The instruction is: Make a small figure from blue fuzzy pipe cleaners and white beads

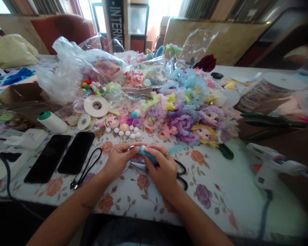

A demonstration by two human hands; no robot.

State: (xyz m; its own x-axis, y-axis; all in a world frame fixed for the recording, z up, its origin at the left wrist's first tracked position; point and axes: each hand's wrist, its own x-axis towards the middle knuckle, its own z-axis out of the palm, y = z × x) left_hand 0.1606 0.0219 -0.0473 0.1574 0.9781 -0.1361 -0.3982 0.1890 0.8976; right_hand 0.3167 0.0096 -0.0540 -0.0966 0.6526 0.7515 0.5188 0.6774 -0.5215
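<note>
Left hand (119, 159): pinching white piece (143, 147).
Right hand (163, 165): pinching blue strip (151, 156).
Scissors (139, 165): below right hand, toward table's (174, 208) front edge.

Scissors (139, 165) partly hidden by right hand (163, 165).

Bare L hand (119, 159) & bare R hand (163, 166) w/ thin gold ring (166, 154) meet over white floral-print tablecloth (125, 200), fingertips pinching soft light-blue strip (152, 157) w/ small white bit (142, 147) btwn them; black-handled metal scissors (138, 165) lie partly under R hand. To L: two flat black phones (77, 152), white thread cone w/ green top (55, 123). Behind: big heap of pastel ruffled fabric pcs (186, 85), clear plastic bags (64, 70). Far R: white glue gun (268, 164) w/ dark cable (265, 215)
</note>
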